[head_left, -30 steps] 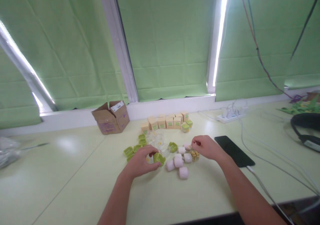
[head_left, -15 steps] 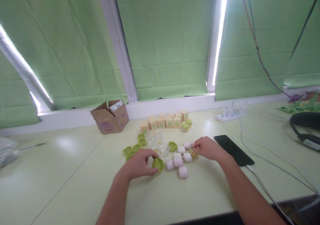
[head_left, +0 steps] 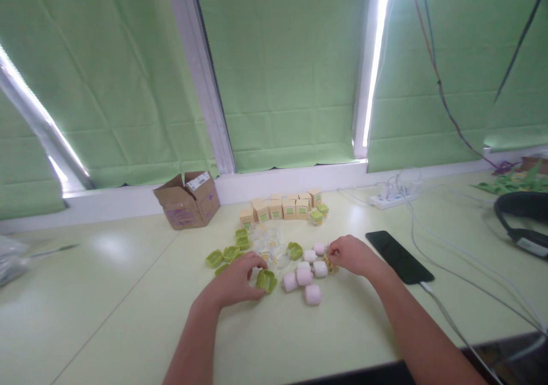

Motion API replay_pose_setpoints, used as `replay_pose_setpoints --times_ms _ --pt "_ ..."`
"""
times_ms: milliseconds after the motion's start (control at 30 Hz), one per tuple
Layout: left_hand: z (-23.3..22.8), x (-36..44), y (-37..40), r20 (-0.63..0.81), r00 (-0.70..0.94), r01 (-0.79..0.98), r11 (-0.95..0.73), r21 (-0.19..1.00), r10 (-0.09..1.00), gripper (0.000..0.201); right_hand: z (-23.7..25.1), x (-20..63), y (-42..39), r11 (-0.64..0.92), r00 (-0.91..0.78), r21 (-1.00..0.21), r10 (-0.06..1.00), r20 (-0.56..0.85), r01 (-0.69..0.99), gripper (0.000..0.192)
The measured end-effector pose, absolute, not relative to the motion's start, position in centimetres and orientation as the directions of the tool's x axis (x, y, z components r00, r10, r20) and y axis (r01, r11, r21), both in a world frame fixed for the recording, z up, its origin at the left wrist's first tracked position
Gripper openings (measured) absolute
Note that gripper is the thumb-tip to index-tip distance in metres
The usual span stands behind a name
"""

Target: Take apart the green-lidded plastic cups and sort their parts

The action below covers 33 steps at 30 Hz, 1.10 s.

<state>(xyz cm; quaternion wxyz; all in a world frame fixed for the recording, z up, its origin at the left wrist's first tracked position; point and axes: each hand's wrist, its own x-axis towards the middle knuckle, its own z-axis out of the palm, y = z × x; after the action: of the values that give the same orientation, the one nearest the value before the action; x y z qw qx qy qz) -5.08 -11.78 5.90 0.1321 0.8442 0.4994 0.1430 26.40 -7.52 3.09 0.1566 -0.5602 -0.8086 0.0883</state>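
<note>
1. The left hand (head_left: 234,282) curls around a green plastic tray (head_left: 266,280) on the counter (head_left: 128,293), fingers narrowed on its rim; the grip looks meant to keep the small piece from sliding.
2. That green plastic tray lies just left of the cluster of pink blocks (head_left: 305,275), which serves as the landmark here.
3. The right hand (head_left: 351,255) sits at the right edge of the pink blocks, fingertips pinched together on a small yellowish piece (head_left: 329,264); what it is cannot be told.
4. More green trays (head_left: 226,255) are loosely strewn left of the pink blocks, with clear plastic pieces (head_left: 269,245) between, all within easy reach of both hands.
5. Behind the pink blocks, a row of small tan boxes (head_left: 282,208) stands lined up toward the window.
6. A brown cardboard box (head_left: 187,200) lies open far left and behind.
7. A black phone (head_left: 399,256) lies flat to the right of the pink blocks, its cable running off, clear of the working patch.
</note>
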Motion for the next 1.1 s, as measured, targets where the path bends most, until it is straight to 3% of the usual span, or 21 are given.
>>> replay_pose_setpoints --times_ms 200,400,700,900,1100 --pt "5.9 -5.2 -11.9 0.095 0.443 0.828 -0.448 0.338 0.891 0.032 3.0 26.5 -7.4 0.346 -0.308 -0.321 0.937 0.163 0.882 0.016" --pt "5.7 -5.2 -11.8 0.098 0.466 0.821 -0.471 0.323 0.879 0.029 3.4 26.5 -7.6 0.333 -0.285 -0.308 0.939 0.193 0.891 0.028" --pt "5.8 -5.3 -11.9 0.072 0.477 0.805 -0.468 0.365 0.876 0.029 3.7 26.6 -7.7 0.328 -0.255 -0.353 0.937 0.237 0.877 0.032" --pt "5.8 -5.0 -11.5 0.282 0.422 0.81 -0.498 0.31 0.862 0.008 4.0 26.4 -7.7 0.363 -0.234 -0.389 0.911 0.34 0.846 0.036" --pt "4.9 -3.1 -10.9 0.451 0.395 0.828 -0.523 0.204 0.801 0.017 3.5 25.5 -7.6 0.42 -0.247 -0.376 0.869 0.429 0.826 0.04"
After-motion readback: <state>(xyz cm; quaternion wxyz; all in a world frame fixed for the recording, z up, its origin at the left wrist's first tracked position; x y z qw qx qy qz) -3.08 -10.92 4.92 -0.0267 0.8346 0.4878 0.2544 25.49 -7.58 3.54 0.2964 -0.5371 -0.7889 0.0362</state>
